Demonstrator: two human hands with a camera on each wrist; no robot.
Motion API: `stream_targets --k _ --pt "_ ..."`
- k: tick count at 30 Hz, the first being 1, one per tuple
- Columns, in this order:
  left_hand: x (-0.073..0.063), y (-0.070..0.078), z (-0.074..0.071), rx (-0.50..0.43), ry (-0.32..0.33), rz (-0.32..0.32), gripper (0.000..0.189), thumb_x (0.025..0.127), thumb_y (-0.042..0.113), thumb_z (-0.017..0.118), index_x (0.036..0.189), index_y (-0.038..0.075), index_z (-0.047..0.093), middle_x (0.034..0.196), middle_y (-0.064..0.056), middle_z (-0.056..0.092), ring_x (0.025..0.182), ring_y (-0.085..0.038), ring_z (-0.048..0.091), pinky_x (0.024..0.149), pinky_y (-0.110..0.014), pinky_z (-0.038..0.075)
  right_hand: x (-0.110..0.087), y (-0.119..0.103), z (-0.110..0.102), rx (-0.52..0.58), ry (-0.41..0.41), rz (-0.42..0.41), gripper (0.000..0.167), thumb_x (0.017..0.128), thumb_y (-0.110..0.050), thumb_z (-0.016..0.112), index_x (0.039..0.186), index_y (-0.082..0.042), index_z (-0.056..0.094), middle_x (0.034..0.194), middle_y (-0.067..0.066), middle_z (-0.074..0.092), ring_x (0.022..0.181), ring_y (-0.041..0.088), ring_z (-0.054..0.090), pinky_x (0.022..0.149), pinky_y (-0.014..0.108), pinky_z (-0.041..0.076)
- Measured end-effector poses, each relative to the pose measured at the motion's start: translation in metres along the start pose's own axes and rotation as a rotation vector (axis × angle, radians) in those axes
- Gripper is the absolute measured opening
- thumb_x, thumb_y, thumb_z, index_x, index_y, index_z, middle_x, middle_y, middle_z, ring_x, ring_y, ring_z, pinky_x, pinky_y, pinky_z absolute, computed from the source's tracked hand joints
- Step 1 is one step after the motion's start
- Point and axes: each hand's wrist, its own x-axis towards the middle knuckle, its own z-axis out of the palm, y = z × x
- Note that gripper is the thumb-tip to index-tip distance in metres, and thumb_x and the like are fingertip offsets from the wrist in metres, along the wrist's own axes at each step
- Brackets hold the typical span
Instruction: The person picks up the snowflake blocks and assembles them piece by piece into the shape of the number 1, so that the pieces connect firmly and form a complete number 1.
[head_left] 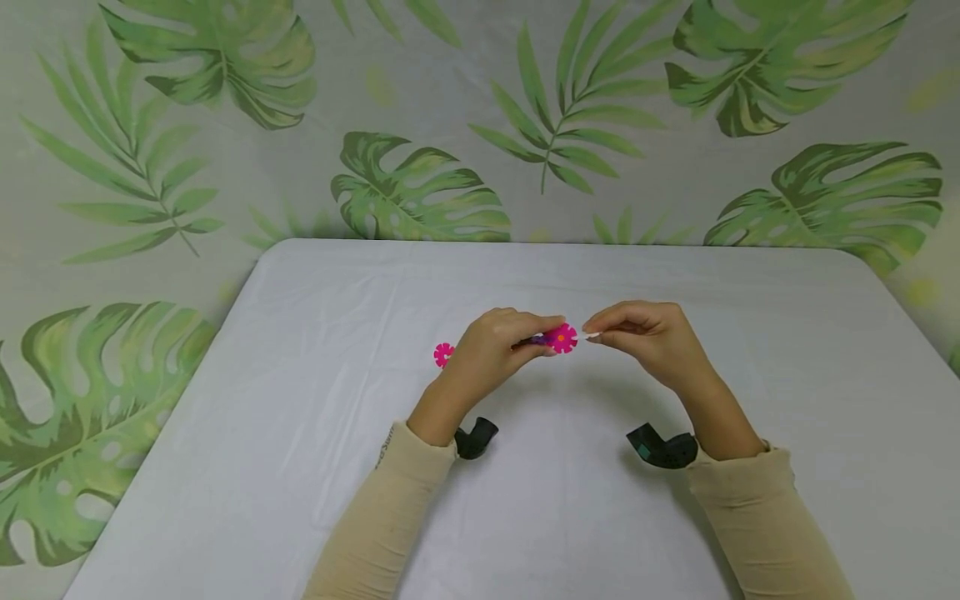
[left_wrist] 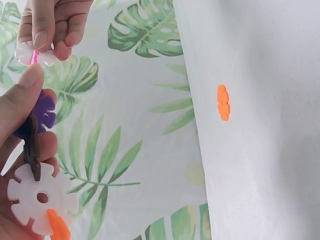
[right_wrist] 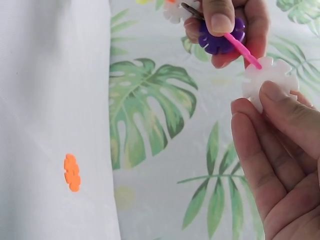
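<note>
My left hand (head_left: 491, 343) grips a chain of notched plastic discs. A purple disc (left_wrist: 46, 111) lies between its thumb and fingers, joined to a dark brown disc (left_wrist: 31, 150), a white disc (left_wrist: 25, 192) and an orange disc (left_wrist: 59, 229). At the near end a pink disc (right_wrist: 242, 51) sticks out past the left thumb. My right hand (head_left: 652, 340) pinches another white disc (right_wrist: 272, 75) by its edge. In the right wrist view the pink disc's edge meets this white disc; whether their notches interlock, I cannot tell.
A loose orange disc (right_wrist: 72, 172) lies on the white-covered table (head_left: 555, 517). Another pink disc (head_left: 444, 354) shows behind the left hand in the head view; what it rests on is hidden. Leaf-patterned cloth (head_left: 420, 187) hangs behind the table. Black wrist devices (head_left: 663, 448) sit below both hands.
</note>
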Motion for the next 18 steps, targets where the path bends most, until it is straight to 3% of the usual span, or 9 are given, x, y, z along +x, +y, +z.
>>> stream_targets --k 8,13,18 --pt "0.000 0.000 -0.001 -0.023 0.011 0.007 0.036 0.073 0.015 0.074 0.107 0.005 0.066 0.093 -0.002 0.068 0.078 -0.008 0.061 0.082 -0.018 0.040 0.000 0.000 0.003 0.005 0.027 0.006 0.023 0.068 0.026 0.060 0.081 0.009 0.066 0.082 0.015 0.066 0.075 0.017 0.064 0.066 0.025 0.051" --pt "-0.001 -0.001 -0.001 -0.025 0.008 0.008 0.036 0.074 0.016 0.073 0.107 0.005 0.066 0.093 -0.003 0.068 0.079 -0.010 0.062 0.083 -0.019 0.040 0.000 -0.001 0.006 -0.037 0.030 0.020 0.021 0.069 0.025 0.061 0.081 0.009 0.066 0.082 0.014 0.066 0.075 0.017 0.064 0.067 0.025 0.051" --pt "-0.001 -0.002 0.000 -0.012 -0.006 -0.012 0.036 0.074 0.015 0.073 0.107 0.005 0.066 0.095 -0.002 0.067 0.078 -0.009 0.061 0.082 -0.018 0.040 0.003 -0.012 0.013 -0.091 0.027 0.028 0.015 0.071 0.022 0.062 0.081 0.012 0.064 0.080 0.022 0.064 0.073 0.020 0.063 0.068 0.022 0.051"
